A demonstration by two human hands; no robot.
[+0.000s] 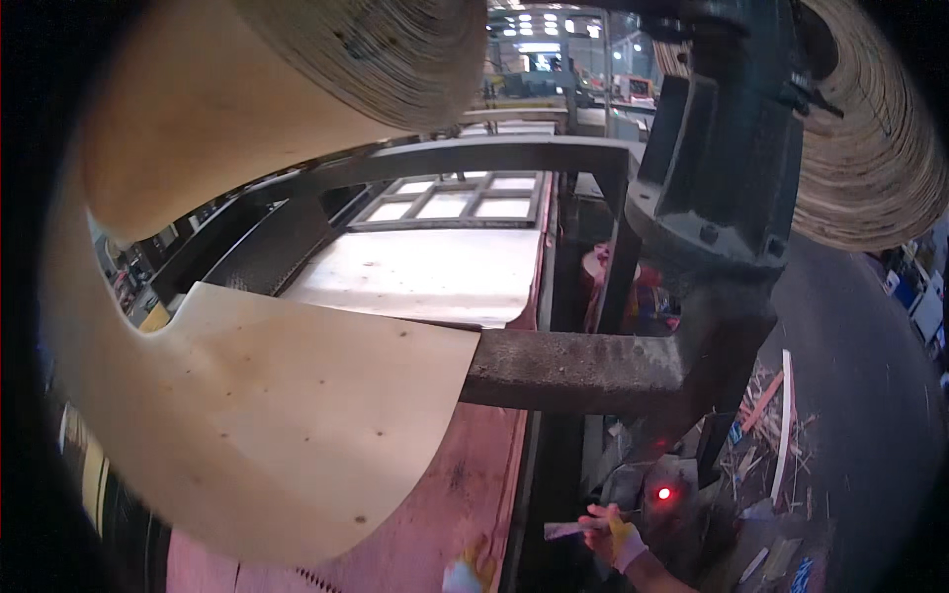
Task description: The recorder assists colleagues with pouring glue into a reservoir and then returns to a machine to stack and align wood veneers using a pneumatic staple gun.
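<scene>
My left hand [473, 570], in a partly yellow glove, lies at the lower edge of the view on the reddish bed [474, 465], near its right edge. Its fingers seem stretched out, with nothing seen in them. To the right, beside the machine frame, my right hand [615, 537], also gloved, is closed on a thin flat strip [563, 531] that points left. Whether the strip is wood or a blade is not clear. A loose sheet of pale wood veneer [306, 395] with small knots curls down from a large roll [217, 109] and hangs over the bed.
A dusty steel crossbar [573, 371] and a dark upright column [722, 168] stand in front of me. A red light [664, 493] glows near my right hand. Another veneer roll [870, 128] is at upper right. Wood scraps [766, 425] litter the floor. White sheet [415, 272] lies farther along the bed.
</scene>
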